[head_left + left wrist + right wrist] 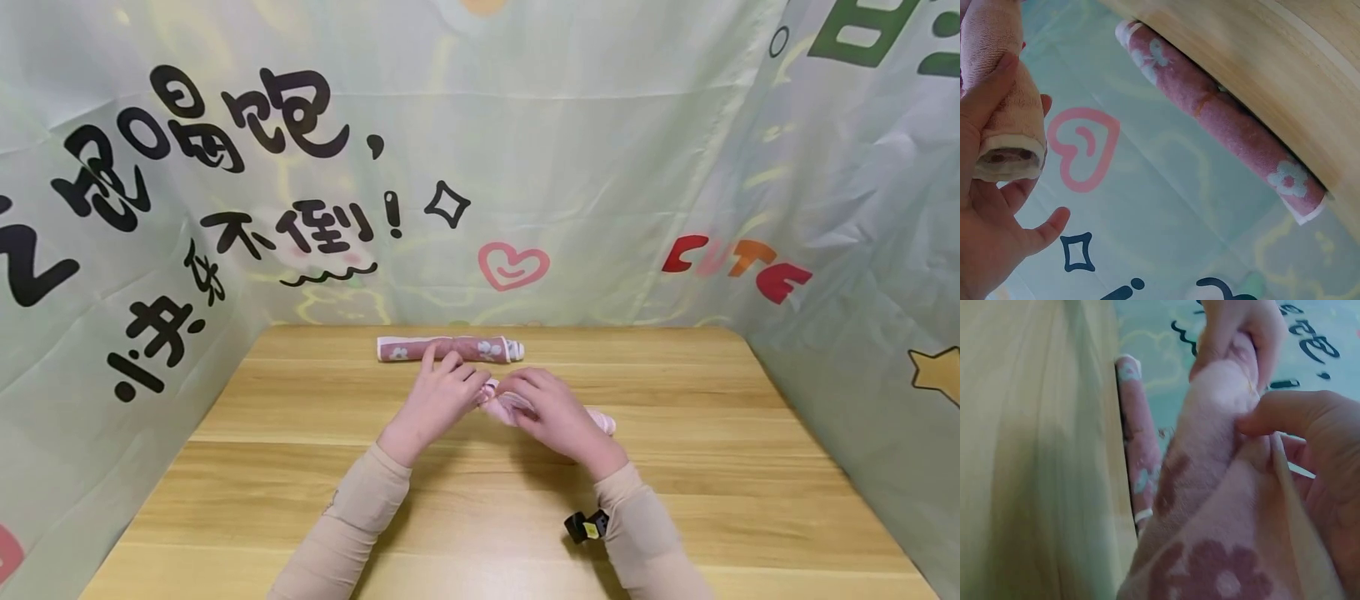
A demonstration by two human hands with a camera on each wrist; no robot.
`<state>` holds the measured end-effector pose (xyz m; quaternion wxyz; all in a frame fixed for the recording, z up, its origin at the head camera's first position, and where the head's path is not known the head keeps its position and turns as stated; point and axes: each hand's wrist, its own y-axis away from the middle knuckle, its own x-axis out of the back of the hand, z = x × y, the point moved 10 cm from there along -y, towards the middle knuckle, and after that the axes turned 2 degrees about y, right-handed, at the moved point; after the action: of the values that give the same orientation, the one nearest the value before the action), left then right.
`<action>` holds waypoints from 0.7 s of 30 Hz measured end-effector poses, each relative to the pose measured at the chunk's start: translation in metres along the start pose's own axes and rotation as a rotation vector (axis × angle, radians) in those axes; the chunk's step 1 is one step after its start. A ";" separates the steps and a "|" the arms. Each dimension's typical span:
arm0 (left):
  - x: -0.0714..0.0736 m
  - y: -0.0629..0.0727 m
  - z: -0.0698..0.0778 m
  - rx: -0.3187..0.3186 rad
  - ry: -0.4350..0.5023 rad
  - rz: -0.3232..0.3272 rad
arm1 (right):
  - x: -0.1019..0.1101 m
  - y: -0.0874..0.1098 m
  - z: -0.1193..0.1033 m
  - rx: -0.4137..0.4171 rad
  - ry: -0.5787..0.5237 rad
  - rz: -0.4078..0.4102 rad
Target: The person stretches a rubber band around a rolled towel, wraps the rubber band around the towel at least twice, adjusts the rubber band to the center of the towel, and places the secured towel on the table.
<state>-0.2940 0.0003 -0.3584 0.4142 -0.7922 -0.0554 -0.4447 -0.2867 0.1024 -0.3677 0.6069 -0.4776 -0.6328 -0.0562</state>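
Observation:
Both hands are on a light pink towel (1200, 444) with darker flower prints, rolled up and held over the table. My left hand (438, 396) grips one end, its thumb and fingers wrapped round the roll in the left wrist view. My right hand (555, 412) pinches the towel near its middle; a loose fold hangs beside the thumb in the right wrist view. A thin yellow-orange elastic band (1251, 386) shows on the roll between the two hands. Behind them lies a dark pink rolled towel (450, 349) with pale blue flowers, an orange band round its middle.
The wooden table (315, 492) ends at a printed cloth backdrop (600, 167) at the back and sides. A black wrist camera (585, 527) with a yellow mark sits at the right sleeve.

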 end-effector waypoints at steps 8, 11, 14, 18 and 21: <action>-0.006 0.000 0.002 0.010 -0.011 -0.076 | -0.004 -0.001 -0.010 -0.002 0.118 0.033; -0.010 0.000 0.005 0.007 -0.011 -0.125 | -0.009 -0.001 -0.009 -0.033 0.153 -0.012; -0.012 0.000 0.007 0.004 0.026 -0.164 | -0.013 0.000 -0.010 -0.030 0.151 -0.049; -0.025 0.004 0.005 0.038 0.200 -0.329 | -0.014 0.001 -0.012 0.020 0.105 -0.058; -0.037 0.010 0.003 0.097 0.363 -0.508 | -0.010 0.003 -0.011 0.052 0.083 -0.044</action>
<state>-0.3099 0.0059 -0.3932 0.3306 -0.6401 -0.1979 -0.6647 -0.2788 0.0912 -0.3745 0.6434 -0.4449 -0.6186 -0.0730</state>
